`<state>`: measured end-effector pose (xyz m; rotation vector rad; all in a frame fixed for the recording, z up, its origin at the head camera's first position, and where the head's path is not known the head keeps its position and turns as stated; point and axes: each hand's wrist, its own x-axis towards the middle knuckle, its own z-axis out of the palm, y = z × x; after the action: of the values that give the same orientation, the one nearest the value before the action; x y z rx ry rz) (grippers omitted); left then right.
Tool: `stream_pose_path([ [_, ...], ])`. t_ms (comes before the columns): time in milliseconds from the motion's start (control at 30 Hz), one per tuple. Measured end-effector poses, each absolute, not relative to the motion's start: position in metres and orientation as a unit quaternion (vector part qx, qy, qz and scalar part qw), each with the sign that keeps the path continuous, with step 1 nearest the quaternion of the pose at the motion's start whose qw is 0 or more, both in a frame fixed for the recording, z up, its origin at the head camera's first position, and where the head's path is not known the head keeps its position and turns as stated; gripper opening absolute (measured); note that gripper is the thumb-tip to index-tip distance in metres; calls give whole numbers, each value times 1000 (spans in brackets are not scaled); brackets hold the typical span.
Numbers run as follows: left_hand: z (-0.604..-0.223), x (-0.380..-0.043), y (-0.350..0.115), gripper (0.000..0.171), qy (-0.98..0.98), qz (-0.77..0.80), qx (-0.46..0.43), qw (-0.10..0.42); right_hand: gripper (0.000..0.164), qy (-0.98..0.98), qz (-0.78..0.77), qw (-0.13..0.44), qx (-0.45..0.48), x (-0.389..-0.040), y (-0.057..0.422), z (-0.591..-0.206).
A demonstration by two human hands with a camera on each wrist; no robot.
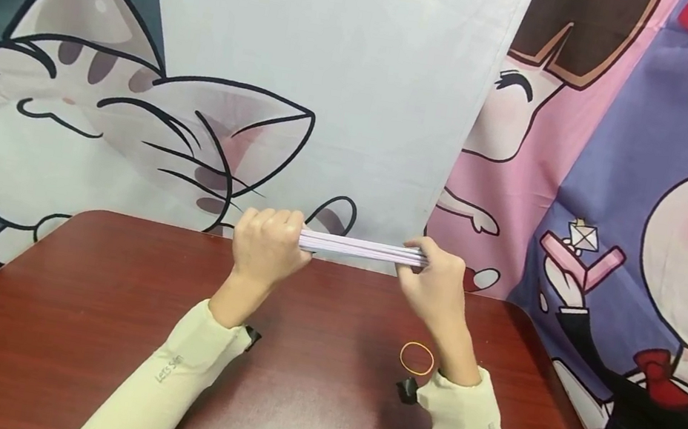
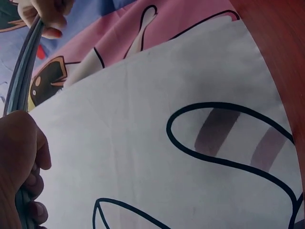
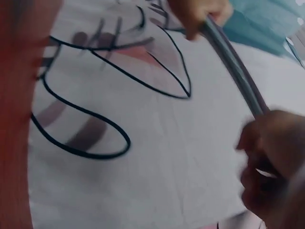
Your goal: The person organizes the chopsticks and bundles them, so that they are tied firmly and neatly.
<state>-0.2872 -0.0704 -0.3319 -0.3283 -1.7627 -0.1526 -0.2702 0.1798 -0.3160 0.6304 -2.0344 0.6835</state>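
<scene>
A thin, pale, layered bundle [image 1: 359,248] is held level above the far edge of the table. Its exact kind cannot be told; long lines run along it like stacked edges. My left hand [image 1: 268,244] grips one end with curled fingers. At the other end my right hand [image 1: 438,278] holds it between thumb and fingers. The left wrist view shows the bundle [image 2: 21,71] rising from the left hand [image 2: 21,157] to the right one. In the blurred right wrist view the bundle [image 3: 236,67] spans both hands, the right hand [image 3: 274,157] nearest.
A yellow rubber band [image 1: 401,355] lies on the reddish-brown table [image 1: 99,311], close to the right forearm. Behind the table hangs a cloth backdrop [image 1: 331,40] with a cartoon cat and figures. A small black piece [image 1: 408,390] shows by the right cuff.
</scene>
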Motion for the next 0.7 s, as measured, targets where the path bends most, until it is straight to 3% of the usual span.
stream_pose_path([
  [233,-330,-286,-71,29,-768,-66,-146,621,15,-795,451,269,303,-253,179,-300],
  [467,-334,-285,-65,29,-744,-65,-157,647,23,-720,567,265,299,-267,175,-322],
  [700,-332,-282,-63,29,-752,-58,-159,637,35,-705,606,183,320,-273,191,-324],
])
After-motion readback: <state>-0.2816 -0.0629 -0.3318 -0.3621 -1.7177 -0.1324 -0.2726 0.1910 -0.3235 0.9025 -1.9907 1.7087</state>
